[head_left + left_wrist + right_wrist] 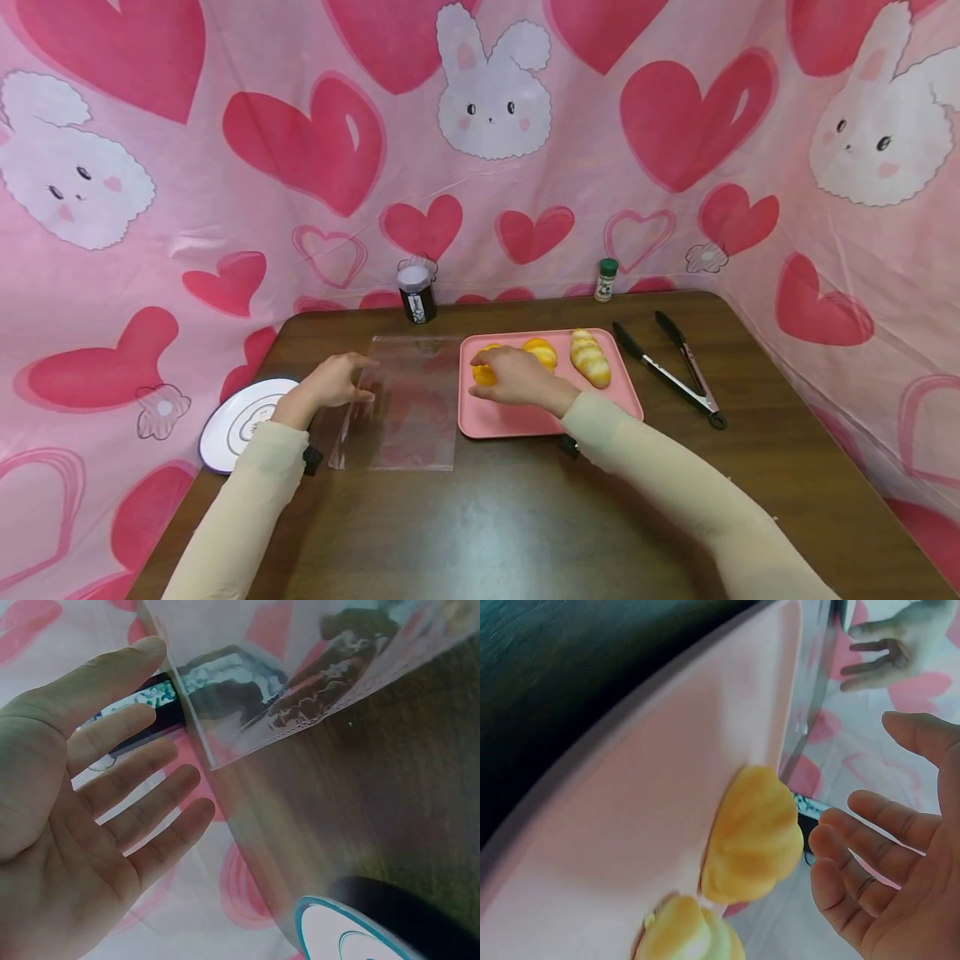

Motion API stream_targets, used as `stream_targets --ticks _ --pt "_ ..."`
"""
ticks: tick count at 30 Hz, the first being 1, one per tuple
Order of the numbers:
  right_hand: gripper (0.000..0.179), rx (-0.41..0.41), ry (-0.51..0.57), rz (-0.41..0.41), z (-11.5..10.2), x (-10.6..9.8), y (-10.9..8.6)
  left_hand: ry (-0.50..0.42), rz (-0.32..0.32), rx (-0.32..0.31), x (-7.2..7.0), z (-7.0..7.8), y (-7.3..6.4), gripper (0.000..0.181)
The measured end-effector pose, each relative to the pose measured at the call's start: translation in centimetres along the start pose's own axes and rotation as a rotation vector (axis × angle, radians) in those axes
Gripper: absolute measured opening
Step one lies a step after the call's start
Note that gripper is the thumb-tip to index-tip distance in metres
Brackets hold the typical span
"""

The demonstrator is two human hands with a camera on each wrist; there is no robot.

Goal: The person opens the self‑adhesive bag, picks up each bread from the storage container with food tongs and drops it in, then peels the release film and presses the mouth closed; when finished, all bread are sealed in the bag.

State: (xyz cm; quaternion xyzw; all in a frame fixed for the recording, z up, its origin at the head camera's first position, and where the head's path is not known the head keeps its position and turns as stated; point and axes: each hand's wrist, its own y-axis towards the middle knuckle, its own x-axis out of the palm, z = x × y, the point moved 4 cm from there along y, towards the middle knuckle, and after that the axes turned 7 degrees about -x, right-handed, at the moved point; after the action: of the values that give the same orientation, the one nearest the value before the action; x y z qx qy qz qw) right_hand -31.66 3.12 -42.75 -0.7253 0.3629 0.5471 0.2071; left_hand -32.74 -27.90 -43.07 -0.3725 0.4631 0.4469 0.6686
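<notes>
My left hand hovers with parted, relaxed fingers over the left side of a flat, clear plastic sheet. In the left wrist view its palm faces the camera and holds nothing. My right hand is over the pink tray, fingers apart and slightly bent. Just beside its fingertips sits an orange-yellow bun, partly hidden by the hand in the head view. A second yellow bun lies to its right on the tray. Farther right on the tray is a long, pale-striped bread roll.
A white plate with a dark rim lies at the table's left edge. Black-tipped tongs lie spread to the right of the tray. A dark jar and a green-capped shaker stand along the back edge, before a patterned cloth.
</notes>
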Motion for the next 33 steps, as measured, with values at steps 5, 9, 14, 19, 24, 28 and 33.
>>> stream_targets --ticks 5,9,14,19,24,28,33 --pt "0.05 -0.051 -0.031 0.011 -0.8 1.1 1.1 -0.015 -0.002 0.009 0.5 -0.2 0.3 0.054" --pt "0.05 -0.074 -0.018 -0.018 -1.3 2.1 1.7 -0.025 -0.009 0.006 1.0 -0.3 0.4 0.05" --pt "0.053 -0.097 -0.073 -0.048 -1.9 3.2 2.5 -0.024 -0.018 -0.02 1.5 -0.2 0.5 0.049" --pt "0.053 -0.091 -0.133 -0.086 -2.2 4.2 3.3 -0.016 -0.031 -0.023 1.7 0.1 0.6 0.051" --pt "0.043 -0.076 -0.166 -0.13 -2.4 5.0 3.8 -0.016 -0.058 -0.044 2.1 -0.1 0.6 0.054" --pt "0.04 -0.062 -0.191 -0.16 -2.7 5.3 3.9 -0.025 -0.084 -0.072 2.4 -0.4 0.7 0.056" --pt "0.042 -0.038 -0.164 -0.182 -3.2 5.3 3.9 -0.015 -0.088 -0.08 2.5 -0.4 0.7 0.058"
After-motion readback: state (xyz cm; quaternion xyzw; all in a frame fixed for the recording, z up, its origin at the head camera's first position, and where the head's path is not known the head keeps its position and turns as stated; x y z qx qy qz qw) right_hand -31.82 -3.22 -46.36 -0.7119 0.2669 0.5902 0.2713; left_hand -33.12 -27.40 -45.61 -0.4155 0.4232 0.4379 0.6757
